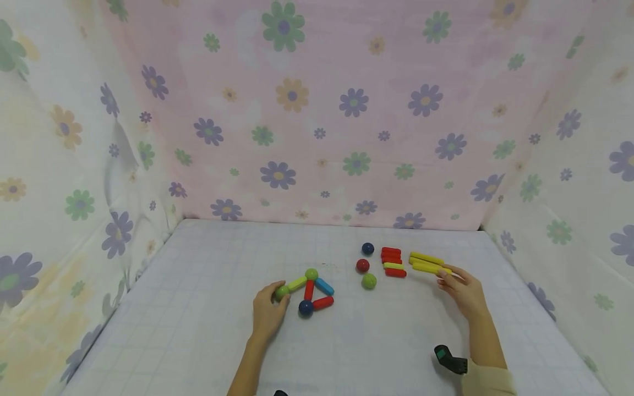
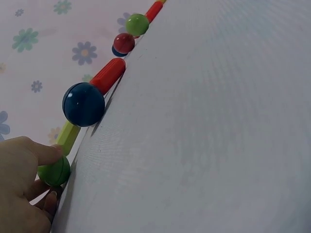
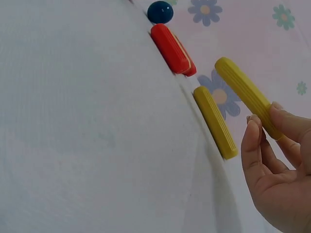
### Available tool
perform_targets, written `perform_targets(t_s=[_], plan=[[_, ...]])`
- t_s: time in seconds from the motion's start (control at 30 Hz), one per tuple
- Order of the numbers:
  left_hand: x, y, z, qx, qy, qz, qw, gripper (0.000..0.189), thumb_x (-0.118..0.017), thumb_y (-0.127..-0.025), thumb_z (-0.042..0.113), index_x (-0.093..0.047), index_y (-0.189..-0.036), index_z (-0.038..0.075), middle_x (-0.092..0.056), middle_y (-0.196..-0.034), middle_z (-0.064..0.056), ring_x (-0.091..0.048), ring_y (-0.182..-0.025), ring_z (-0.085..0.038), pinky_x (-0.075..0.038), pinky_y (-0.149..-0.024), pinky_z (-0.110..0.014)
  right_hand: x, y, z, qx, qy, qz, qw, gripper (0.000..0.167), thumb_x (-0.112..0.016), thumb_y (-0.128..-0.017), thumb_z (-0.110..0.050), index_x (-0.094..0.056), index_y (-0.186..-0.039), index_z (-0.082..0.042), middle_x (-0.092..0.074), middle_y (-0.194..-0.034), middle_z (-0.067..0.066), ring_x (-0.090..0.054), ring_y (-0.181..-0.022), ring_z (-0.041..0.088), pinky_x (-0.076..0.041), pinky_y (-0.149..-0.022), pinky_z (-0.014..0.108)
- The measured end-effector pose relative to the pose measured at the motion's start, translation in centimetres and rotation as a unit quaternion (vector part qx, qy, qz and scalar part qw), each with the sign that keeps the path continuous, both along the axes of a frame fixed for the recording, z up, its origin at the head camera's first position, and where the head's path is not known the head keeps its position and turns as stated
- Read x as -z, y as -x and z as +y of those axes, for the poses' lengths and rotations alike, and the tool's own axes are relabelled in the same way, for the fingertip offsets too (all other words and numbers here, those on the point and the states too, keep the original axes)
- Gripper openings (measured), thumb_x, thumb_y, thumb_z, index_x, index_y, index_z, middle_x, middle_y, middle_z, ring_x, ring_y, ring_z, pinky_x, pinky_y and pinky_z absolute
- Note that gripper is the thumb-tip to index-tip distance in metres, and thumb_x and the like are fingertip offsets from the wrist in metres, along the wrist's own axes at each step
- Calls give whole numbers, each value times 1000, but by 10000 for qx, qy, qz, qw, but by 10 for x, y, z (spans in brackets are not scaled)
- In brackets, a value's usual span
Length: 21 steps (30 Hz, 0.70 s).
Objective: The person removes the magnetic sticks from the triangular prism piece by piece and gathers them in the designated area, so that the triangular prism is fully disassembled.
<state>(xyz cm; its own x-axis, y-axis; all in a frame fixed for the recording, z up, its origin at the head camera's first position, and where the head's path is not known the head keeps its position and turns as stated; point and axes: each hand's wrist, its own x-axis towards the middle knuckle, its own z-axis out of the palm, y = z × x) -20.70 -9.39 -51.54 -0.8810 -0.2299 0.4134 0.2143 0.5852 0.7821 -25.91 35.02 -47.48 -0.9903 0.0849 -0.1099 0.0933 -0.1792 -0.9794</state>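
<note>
At the left end of a joined figure of rods and balls, my left hand (image 1: 267, 311) grips a green ball (image 2: 57, 171) between thumb and fingers. A lime rod (image 1: 297, 284) links it to another green ball (image 1: 311, 274). From there a red rod (image 1: 309, 290) runs to a dark blue ball (image 1: 306, 307), and a blue rod (image 1: 324, 286) slants right. Another red rod (image 1: 323, 303) extends from the blue ball. On the right, my right hand (image 1: 464, 291) pinches a long yellow rod (image 3: 248, 94) by one end, raised off the table. Below it lies another yellow rod (image 3: 215, 122).
Short red rods (image 1: 391, 251) lie in a stack with a lime one (image 1: 393, 265). Left of them are a loose blue ball (image 1: 367, 248), a red ball (image 1: 362, 265) and a green ball (image 1: 369, 281). Flowered cloth walls (image 1: 322, 137) enclose the white table (image 1: 198, 330).
</note>
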Motion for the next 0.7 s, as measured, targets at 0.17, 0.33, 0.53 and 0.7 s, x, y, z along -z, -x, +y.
perform_targets(t_s=[0.17,0.33,0.53,0.7], plan=[[0,0,0,-16,23,-12,10000,32,-73,-74,-3,-67,-105,-2,-68,-101,-16,-61,-92,-30,-49,-79,-43,7,3,10,69,-163,-245,9995,27,-65,-88,-13,-57,-114,-10,-69,-84,-8,-65,-77,6,-53,-71,20],[0,-1,1,-36,10,-107,9999,33,-73,-74,-3,-67,-106,-2,-67,-102,-17,-61,-95,-32,-49,-82,-45,12,8,13,172,-336,-647,9972,46,-66,-88,-14,-44,-126,0,-69,-79,-7,-66,-75,5,-53,-70,21],[-2,-2,1,-48,1,-93,9999,32,-73,-74,-3,-67,-106,-2,-67,-103,-17,-61,-96,-33,-48,-83,-46,20,19,15,347,-1060,-772,9908,56,-64,-89,-19,-37,-132,6,-67,-72,-8,-64,-67,3,-53,-64,20],[-2,-2,2,-46,7,-100,9999,32,-73,-75,-2,-66,-106,-2,-67,-103,-17,-61,-95,-32,-49,-82,-45,21,23,10,609,-1779,-688,9797,62,-63,-90,-20,-33,-135,10,-64,-64,-9,-62,-56,3,-53,-56,21]])
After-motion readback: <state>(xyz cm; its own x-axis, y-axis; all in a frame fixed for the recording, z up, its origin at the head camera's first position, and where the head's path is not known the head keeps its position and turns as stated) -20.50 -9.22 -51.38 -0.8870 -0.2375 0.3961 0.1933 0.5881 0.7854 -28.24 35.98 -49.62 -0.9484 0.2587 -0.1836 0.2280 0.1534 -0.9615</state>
